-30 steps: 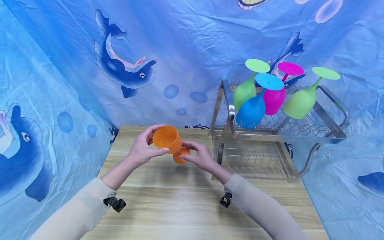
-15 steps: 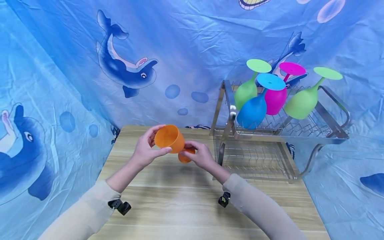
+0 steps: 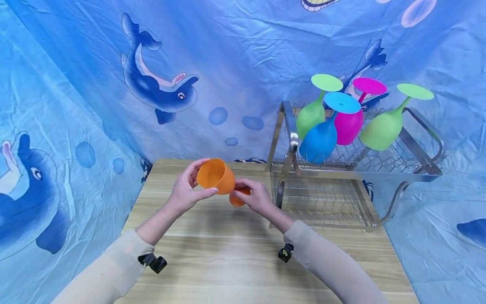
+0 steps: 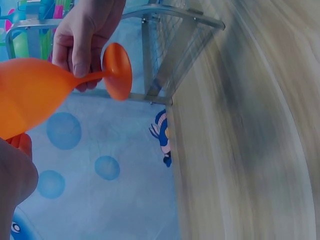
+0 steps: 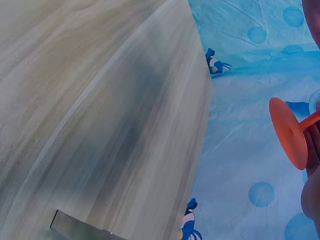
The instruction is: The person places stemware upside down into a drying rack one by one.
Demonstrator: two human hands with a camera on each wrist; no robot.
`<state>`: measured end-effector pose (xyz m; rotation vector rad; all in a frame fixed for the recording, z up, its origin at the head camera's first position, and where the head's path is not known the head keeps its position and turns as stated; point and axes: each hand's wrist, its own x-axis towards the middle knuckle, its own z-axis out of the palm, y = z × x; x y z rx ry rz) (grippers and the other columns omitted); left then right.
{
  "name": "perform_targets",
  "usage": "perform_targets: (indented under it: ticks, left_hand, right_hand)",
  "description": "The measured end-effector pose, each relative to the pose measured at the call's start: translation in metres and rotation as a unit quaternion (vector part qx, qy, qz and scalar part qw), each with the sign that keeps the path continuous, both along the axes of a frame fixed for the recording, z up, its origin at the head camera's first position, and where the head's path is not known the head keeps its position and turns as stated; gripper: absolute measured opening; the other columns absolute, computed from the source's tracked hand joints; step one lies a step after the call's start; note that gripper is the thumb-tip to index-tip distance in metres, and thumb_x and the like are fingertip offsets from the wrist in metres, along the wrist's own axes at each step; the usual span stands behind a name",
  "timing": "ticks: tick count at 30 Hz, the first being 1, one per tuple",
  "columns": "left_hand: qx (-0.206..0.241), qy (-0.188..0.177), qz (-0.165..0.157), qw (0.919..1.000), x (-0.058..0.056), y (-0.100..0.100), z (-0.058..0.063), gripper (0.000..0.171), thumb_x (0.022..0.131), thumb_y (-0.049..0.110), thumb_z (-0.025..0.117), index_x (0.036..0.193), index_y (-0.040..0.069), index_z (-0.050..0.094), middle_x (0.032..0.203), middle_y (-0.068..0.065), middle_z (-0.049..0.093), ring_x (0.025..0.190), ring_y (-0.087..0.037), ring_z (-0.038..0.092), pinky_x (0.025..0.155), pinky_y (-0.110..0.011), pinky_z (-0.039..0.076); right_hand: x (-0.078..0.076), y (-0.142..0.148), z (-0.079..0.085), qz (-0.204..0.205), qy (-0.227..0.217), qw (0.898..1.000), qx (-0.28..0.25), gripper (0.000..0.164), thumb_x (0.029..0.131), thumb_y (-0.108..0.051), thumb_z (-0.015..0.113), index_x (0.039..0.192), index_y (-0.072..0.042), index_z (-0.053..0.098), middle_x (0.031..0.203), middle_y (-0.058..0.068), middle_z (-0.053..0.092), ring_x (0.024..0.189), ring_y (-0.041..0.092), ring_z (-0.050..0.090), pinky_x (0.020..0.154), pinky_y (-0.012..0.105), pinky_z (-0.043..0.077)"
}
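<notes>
An orange plastic goblet (image 3: 225,180) is held tilted above the table, its mouth turned left toward the head camera. My left hand (image 3: 185,188) grips the bowl, thumb on the near side and fingers behind it. With thumb and fingertips my right hand (image 3: 259,197) pinches the stem, close to the round foot (image 3: 238,198). The left wrist view has the goblet (image 4: 35,90) lying sideways, the right hand (image 4: 90,35) on its stem. Only the foot (image 5: 289,132) and a bit of stem show in the right wrist view, beside part of the right hand (image 5: 311,192).
A two-tier metal dish rack (image 3: 368,172) stands at the right back of the wooden table (image 3: 228,261). Upside down on its upper tier are a blue goblet (image 3: 319,141), a pink goblet (image 3: 348,128) and two green goblets (image 3: 381,131). A blue dolphin-print curtain surrounds the table.
Both hands and the orange goblet have shifted slightly right. The right fingers now cover more of the stem and foot than a second ago. The goblets on the rack stay put.
</notes>
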<state>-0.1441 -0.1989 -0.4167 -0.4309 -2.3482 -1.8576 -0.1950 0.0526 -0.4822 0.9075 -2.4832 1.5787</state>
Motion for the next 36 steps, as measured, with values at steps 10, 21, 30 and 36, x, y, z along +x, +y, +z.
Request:
perform_targets:
  ticks: [10,21,30,36]
  left_hand:
    - [-0.143,0.040,-0.033,0.9883,0.000,-0.017,0.015,0.102,0.077,0.024,0.100,0.162,0.016,0.043,0.163,-0.002,0.050,0.149,-0.025,0.049,0.121,-0.047,0.043]
    - [-0.384,0.143,-0.080,0.9088,0.005,-0.025,0.045,0.117,0.065,0.047,0.104,0.162,0.020,0.045,0.161,-0.009,0.051,0.144,-0.038,0.052,0.108,-0.068,0.050]
    - [-0.427,0.235,-0.132,0.8629,0.006,-0.017,0.038,0.117,0.064,0.050,0.103,0.159,0.011,0.048,0.159,-0.011,0.054,0.141,-0.034,0.057,0.108,-0.059,0.055]
    - [-0.435,0.283,-0.127,0.8455,0.009,-0.015,0.028,0.115,0.063,0.047,0.104,0.156,0.008,0.051,0.154,-0.012,0.059,0.135,-0.034,0.061,0.102,-0.055,0.059]
  right_hand:
    - [0.003,0.013,0.002,0.028,0.040,0.998,0.034,0.025,0.094,-0.015,0.084,0.118,-0.007,0.079,0.109,0.003,0.081,0.097,0.015,0.077,0.086,0.026,0.064]
    - [0.000,0.034,0.008,0.068,0.111,0.983,0.131,0.026,0.093,-0.011,0.085,0.118,-0.009,0.080,0.109,0.003,0.081,0.096,0.014,0.077,0.086,0.025,0.063]
    - [-0.003,0.043,0.017,0.106,0.178,0.961,0.182,0.023,0.096,-0.016,0.082,0.117,-0.009,0.081,0.110,0.004,0.081,0.095,0.014,0.078,0.084,0.021,0.062]
    - [-0.004,0.045,0.025,0.117,0.192,0.956,0.186,0.022,0.096,-0.014,0.083,0.116,-0.007,0.081,0.109,0.005,0.081,0.093,0.015,0.078,0.083,0.022,0.063]
